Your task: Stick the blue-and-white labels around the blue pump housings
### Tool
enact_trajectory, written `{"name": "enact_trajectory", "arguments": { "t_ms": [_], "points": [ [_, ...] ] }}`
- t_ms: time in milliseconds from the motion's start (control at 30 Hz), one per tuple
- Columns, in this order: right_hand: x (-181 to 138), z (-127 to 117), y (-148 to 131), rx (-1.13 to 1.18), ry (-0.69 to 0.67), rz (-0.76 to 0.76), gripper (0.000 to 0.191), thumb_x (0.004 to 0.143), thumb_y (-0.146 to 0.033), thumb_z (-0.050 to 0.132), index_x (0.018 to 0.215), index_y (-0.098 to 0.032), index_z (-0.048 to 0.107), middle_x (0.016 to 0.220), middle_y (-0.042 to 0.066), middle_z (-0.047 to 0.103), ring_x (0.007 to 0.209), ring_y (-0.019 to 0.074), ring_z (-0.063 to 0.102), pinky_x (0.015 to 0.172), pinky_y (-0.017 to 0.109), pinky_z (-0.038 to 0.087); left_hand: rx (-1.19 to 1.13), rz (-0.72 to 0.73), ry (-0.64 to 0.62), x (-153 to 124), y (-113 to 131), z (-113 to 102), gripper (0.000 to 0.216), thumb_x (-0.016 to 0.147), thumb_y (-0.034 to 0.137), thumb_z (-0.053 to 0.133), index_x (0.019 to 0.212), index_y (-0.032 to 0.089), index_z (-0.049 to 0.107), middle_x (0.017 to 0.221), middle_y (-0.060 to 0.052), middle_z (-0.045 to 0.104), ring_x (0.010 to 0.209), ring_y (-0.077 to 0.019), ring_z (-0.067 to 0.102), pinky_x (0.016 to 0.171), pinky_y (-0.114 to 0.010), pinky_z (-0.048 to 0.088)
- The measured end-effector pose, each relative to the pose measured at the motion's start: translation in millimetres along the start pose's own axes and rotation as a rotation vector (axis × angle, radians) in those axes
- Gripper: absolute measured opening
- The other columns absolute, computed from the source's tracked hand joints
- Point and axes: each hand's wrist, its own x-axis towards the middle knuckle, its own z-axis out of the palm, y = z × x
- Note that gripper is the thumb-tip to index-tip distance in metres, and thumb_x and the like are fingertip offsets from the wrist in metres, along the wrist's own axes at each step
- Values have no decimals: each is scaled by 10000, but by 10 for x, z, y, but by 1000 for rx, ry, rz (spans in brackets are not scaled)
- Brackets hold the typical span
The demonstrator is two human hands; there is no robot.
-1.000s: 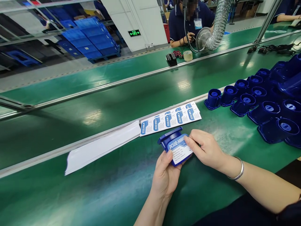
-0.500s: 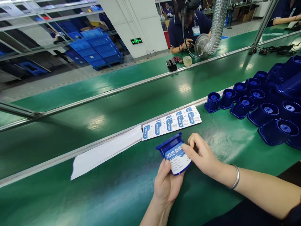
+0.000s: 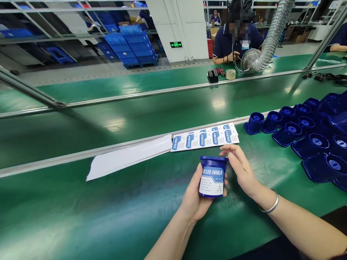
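Observation:
My left hand [image 3: 196, 195] is wrapped around a dark blue plastic housing [image 3: 214, 161] with a flange at its top, holding it nearly upright over the green bench. A blue and white label [image 3: 211, 182] reading DC52Q-5000L/H lies on the side facing me. My right hand [image 3: 242, 169], with a silver bangle on its wrist, is at the flange's right edge. Its fingers are apart and hold nothing; whether a fingertip touches the flange I cannot tell. Beyond the housing lies a sheet of the same labels [image 3: 206, 138], beside white backing paper [image 3: 132, 156].
Several similar blue housings [image 3: 292, 131] stand at the right on the green bench [image 3: 121, 213]. A metal rail [image 3: 135, 94] runs across further back. Behind it are a black block [image 3: 213, 76], a tape roll [image 3: 230, 74], a flexible duct [image 3: 273, 38] and a co-worker [image 3: 222, 43].
The housing has turned more upright, its label now squarely facing me. My right thumb has come off the label, and that hand has moved to the flange's right. The camera view has levelled.

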Motion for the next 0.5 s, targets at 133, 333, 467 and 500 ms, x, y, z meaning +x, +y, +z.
{"name": "enact_trajectory", "arguments": {
  "t_ms": [133, 333, 467, 500],
  "points": [
    [0, -33, -93, 33, -235, -65, 500, 1046, -612, 419, 1341, -236, 567, 1314, 103, 612, 1252, 277, 556, 1095, 447, 430, -16, -116, -86, 12, -46, -14, 530, 935, 605, 549, 1016, 117, 740, 830, -139, 719, 677, -219, 693, 520, -284, 569],
    [22, -126, -142, 38, -439, -59, 570, 1028, -653, 385, 1365, -249, 605, 1283, 90, 633, 1109, 281, 627, 978, 424, 520, 30, -192, -162, 6, -60, -35, 517, 923, 622, 554, 1019, 143, 723, 829, -144, 743, 663, -241, 718, 532, -303, 571],
    [19, -130, -147, 45, -431, -158, 522, 1043, -596, 396, 1365, -249, 615, 1230, 90, 626, 1146, 285, 593, 1032, 441, 469, 140, -172, -139, -14, -20, -33, 516, 904, 631, 583, 970, 146, 744, 762, -130, 740, 633, -248, 714, 594, -338, 581],
    [18, -124, -150, 40, -432, -168, 512, 1046, -586, 398, 1368, -251, 613, 1225, 89, 623, 1144, 283, 591, 1032, 442, 468, 173, -163, -131, -18, -5, -40, 513, 899, 628, 595, 957, 143, 751, 744, -128, 734, 637, -249, 712, 616, -339, 582]
  ]
}}
